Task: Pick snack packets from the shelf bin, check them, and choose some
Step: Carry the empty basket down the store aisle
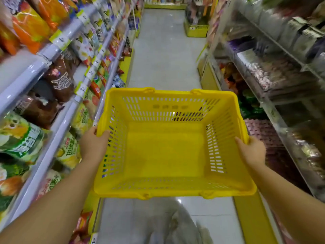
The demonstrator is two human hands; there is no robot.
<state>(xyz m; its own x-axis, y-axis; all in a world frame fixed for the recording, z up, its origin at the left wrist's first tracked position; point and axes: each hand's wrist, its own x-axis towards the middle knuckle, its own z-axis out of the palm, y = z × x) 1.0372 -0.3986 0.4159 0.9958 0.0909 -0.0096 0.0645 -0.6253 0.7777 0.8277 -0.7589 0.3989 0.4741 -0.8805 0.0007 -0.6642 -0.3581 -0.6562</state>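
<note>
I hold a yellow plastic shopping basket (168, 189) level in front of me over the aisle floor, with nothing inside it. My left hand (92, 145) grips its left rim, thumb hooked over the edge. My right hand (252, 151) grips the right rim the same way. Snack packets (21, 138) in green, yellow, brown and orange fill the shelves on my left. On my right, clear bins (263, 74) hold small wrapped sweets and snacks. The view is blurred at the edges.
A narrow white-tiled aisle (165, 55) runs ahead between the two shelf rows. Yellow shelf bases (209, 78) line both sides. A yellow display stand (196, 30) sits at the far end on the right. My pale trousers show below the basket.
</note>
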